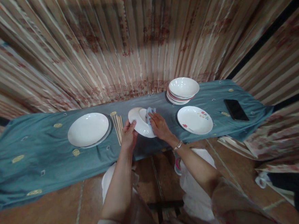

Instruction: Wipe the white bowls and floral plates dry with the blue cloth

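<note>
This looks like a room in a home. Pleated, flower-patterned curtains (144, 40) hang along the far side and the right, and a cloth-draped desk (52, 159) carries plates (88, 130), stacked bowls (182, 89) and chopsticks (118, 127) above a brown tiled floor (56, 214).

Around the held dish (141, 127) over the counter (48, 143): chopsticks (118, 127) at nine o'clock, stacked plates (88, 130) beyond them, stacked bowls (183, 88) at two, single plate (195, 120) at three, phone (235, 110) farther out, curtain (145, 51) at twelve
</note>
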Demonstrator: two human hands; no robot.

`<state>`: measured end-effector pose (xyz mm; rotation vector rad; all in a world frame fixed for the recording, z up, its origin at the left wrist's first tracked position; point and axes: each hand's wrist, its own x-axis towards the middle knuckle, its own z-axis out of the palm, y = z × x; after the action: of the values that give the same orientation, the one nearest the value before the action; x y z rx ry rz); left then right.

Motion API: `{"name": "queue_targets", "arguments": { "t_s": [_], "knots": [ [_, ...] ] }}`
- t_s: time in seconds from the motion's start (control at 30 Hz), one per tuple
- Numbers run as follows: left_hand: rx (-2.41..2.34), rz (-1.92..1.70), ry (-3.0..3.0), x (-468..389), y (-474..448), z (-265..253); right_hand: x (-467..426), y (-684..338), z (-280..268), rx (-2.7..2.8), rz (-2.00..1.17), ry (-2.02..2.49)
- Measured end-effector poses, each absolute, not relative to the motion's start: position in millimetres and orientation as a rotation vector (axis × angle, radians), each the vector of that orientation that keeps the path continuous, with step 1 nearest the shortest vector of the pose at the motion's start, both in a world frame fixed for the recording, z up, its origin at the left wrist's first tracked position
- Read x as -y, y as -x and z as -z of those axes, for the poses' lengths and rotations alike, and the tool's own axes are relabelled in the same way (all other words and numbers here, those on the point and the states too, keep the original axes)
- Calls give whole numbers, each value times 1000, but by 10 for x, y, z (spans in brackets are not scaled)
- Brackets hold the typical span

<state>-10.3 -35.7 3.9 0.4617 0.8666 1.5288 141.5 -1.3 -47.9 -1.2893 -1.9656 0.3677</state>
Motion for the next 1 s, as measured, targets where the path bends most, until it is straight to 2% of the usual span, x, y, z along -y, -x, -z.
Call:
{"name": "queue_targets", "arguments": {
  "t_s": [0.53,1.0],
  "knots": [
    [-866,-1549,-568,229,176,163,423,-1273,415,2008,-257,1055],
    [-847,-1494,-640,292,187,123,242,-1197,288,2082,-181,1176]
  ]
}}
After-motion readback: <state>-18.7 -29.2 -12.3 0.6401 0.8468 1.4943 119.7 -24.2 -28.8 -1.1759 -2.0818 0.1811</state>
